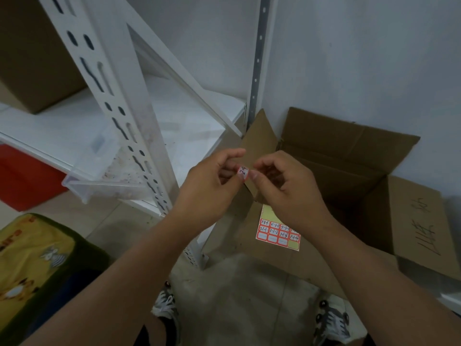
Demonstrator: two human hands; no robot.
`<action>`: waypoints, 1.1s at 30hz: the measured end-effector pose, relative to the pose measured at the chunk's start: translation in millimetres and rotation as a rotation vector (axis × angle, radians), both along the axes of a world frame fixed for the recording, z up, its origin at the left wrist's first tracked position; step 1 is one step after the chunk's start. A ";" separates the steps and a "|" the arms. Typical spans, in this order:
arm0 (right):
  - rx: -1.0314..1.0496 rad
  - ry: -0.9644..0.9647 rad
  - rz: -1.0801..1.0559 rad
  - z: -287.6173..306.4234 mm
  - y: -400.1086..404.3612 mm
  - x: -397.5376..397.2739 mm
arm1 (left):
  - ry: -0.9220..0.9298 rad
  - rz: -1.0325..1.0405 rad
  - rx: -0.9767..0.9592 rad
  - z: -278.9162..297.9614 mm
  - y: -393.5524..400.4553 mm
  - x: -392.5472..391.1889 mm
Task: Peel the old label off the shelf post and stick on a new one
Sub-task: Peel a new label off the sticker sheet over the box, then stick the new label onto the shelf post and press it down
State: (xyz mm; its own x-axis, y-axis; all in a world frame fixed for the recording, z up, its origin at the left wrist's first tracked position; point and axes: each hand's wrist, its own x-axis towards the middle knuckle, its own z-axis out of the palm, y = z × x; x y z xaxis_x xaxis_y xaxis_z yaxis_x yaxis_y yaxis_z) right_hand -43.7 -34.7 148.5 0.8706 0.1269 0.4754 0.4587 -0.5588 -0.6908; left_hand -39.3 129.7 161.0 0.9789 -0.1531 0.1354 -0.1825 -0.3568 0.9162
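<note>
Label (243,171), small, white with a red border and handwritten digits, is pinched between both hands in mid-air, in front of an open cardboard box (349,171). Left hand (212,186): fingers curled, label's left edge held between thumb and fingertips. Right hand (287,188): fingers curled, label's right edge nipped by thumb and forefinger. Both forearms are extended forward from the lower frame, hands meeting just right of the shelf post (119,101).

Post is white, slotted, seen at a slant; whether any label is on it cannot be told. A label sheet (279,232), yellow with red-bordered stickers, lies on a box flap below the hands. A clear plastic bin (99,171) is seated on the white shelf (62,126), beside a brown carton (35,53). White wall is seen behind, tiled floor (237,295) below, shoes at the bottom edge.
</note>
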 end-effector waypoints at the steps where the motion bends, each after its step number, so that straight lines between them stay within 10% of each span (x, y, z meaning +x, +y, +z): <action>1: -0.011 0.001 0.002 0.2 0.3 0.4 | -0.019 -0.011 0.023 -0.4 -0.3 -0.9; 26: -0.031 0.124 -0.012 6.7 -4.6 -1.6 | -0.148 -0.046 0.135 5.1 -4.6 -7.1; 33: 0.440 0.318 0.089 28.3 3.4 -5.3 | -0.430 0.183 0.112 7.6 2.0 -21.0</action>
